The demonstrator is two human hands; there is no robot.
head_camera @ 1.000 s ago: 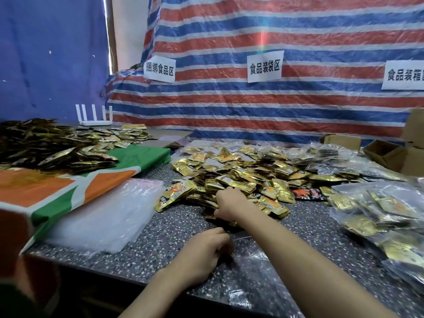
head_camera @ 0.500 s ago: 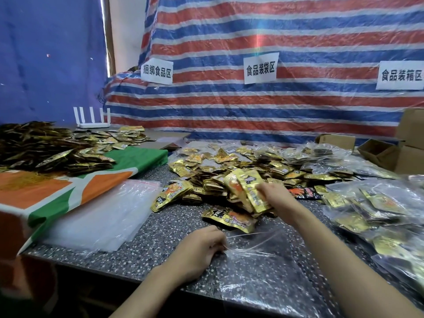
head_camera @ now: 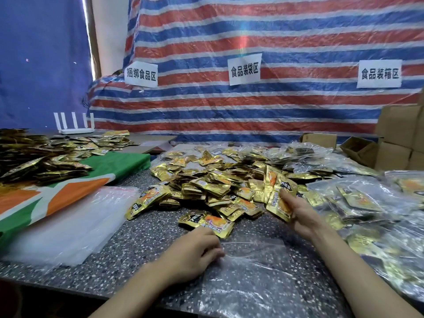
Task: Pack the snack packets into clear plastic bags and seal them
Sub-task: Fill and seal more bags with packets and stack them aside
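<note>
Fingers [head_camera: 289,201] of right hand [head_camera: 300,216] grip gold foil snack packets [head_camera: 276,191]; left hand [head_camera: 195,251] pinches empty clear plastic bag [head_camera: 252,278], near edge of speckled grey bench [head_camera: 142,244]. Filled bags [head_camera: 358,203] along right edge; large heap [head_camera: 213,182] unpacked.

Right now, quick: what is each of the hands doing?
Left hand: pinches the edge of the clear bag.
Right hand: holds a few gold snack packets.
</note>
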